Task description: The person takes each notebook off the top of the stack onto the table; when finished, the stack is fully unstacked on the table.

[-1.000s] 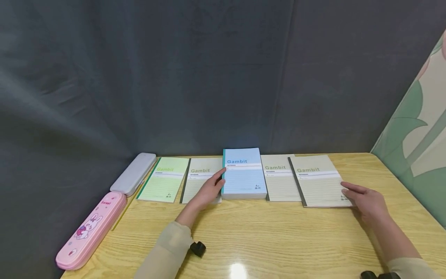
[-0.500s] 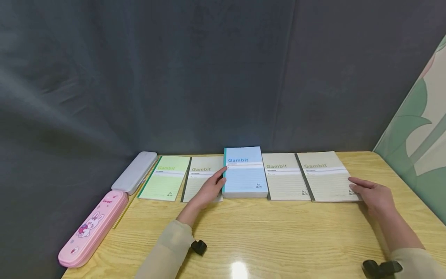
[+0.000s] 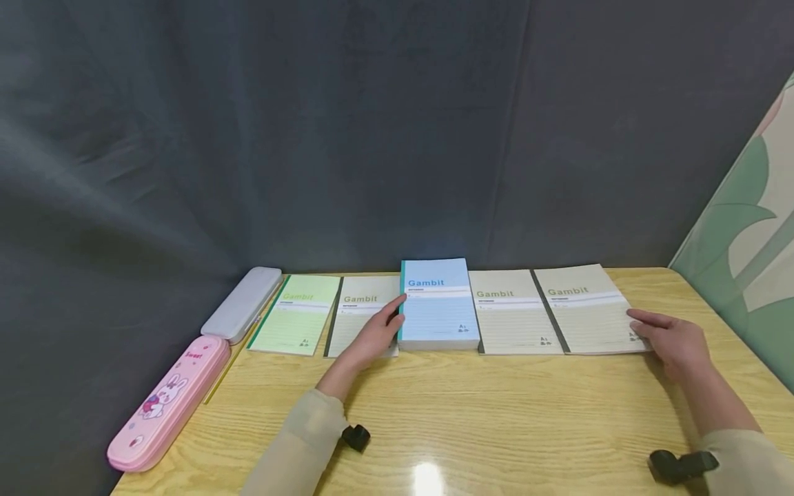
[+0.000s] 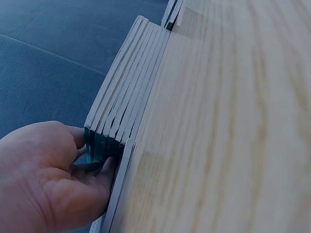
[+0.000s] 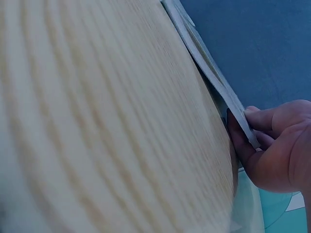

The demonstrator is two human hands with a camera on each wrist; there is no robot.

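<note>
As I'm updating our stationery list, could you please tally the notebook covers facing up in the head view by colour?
Pale green rectangular paper cover: 1
Cream rectangular paper covers with dark spines: 3
Light blue rectangular paper cover, topping a stack: 1
Total: 5

Before me hangs a dark, softly creased cloth (image 3: pixel 372 138) behind a pale wood-grained table (image 3: pixel 496 420), leaf-patterned wall (image 3: pixel 753 241) in cream and green off to my right, white glare (image 3: pixel 428 479) pooled nearby.
</note>
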